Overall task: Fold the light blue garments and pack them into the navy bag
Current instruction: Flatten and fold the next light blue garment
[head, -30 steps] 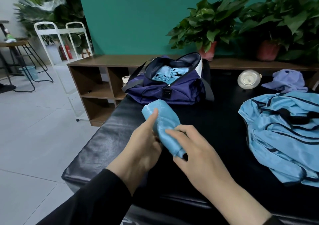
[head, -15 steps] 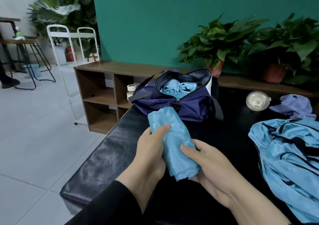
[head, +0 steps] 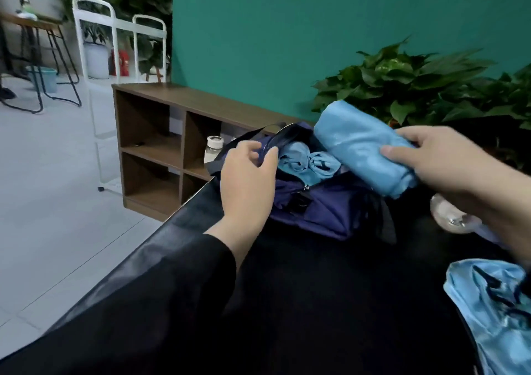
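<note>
1. The rolled light blue garment (head: 365,150) has left the two-handed hold; the right hand (head: 439,159) alone clamps fingers and thumb round it, over the navy bag (head: 316,208).
2. The left hand (head: 247,179) has shifted to the bag's rim, fingers curled on it (insertion likely next).
3. Folded garments (head: 307,162) already lie inside; an unfolded pile (head: 494,311) remains on the table.

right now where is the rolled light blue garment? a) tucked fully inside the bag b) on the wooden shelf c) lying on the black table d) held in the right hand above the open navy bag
d: the right hand grips the rolled garment in the air over the navy bag, whose rim the left hand holds.
</note>
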